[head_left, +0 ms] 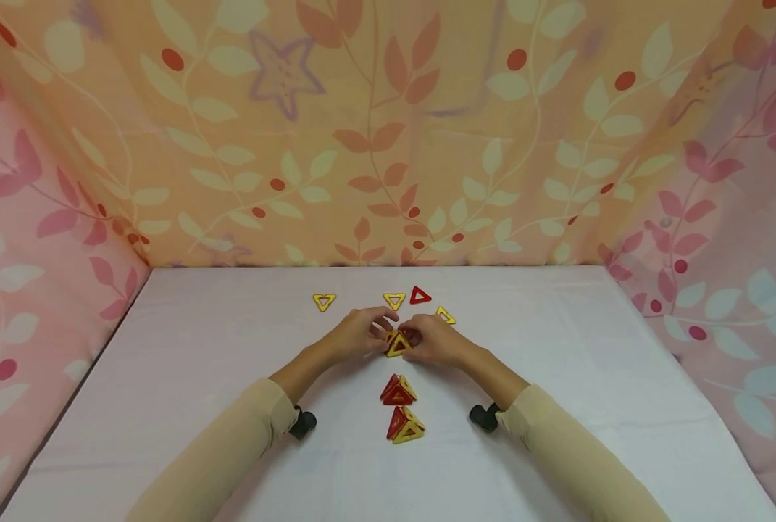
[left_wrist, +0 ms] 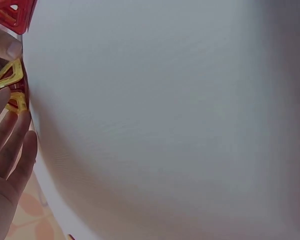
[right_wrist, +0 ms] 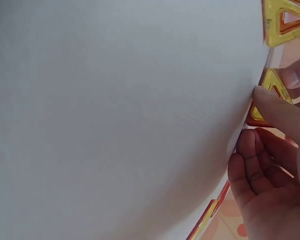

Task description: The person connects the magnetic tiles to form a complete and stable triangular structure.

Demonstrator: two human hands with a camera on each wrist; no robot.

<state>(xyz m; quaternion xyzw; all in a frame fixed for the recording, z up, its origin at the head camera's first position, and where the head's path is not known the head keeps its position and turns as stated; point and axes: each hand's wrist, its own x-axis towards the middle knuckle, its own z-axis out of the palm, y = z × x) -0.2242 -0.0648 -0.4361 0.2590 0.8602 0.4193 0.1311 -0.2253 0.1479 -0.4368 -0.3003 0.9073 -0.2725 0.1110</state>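
Observation:
In the head view both hands meet at a small pyramid of yellow and red triangular magnetic tiles [head_left: 398, 344] on the white tabletop. My left hand [head_left: 360, 334] grips it from the left; in the left wrist view, thumb and fingers lie around a yellow tile [left_wrist: 9, 74]. From the right, my right hand [head_left: 435, 339] holds the same pyramid. Its thumb lies against a yellow tile [right_wrist: 271, 90] in the right wrist view, partly hiding it. Closer to me stand a red and yellow tile pyramid [head_left: 398, 390] and a second pyramid [head_left: 405, 425].
Beyond the hands lie loose triangular tiles: a yellow one [head_left: 324, 301] at left, another yellow tile [head_left: 394, 301], a red tile [head_left: 420, 296], and a yellow tile [head_left: 445, 315] near the right hand. A floral cloth [head_left: 374, 145] hangs behind the table [head_left: 198, 348] and along both sides.

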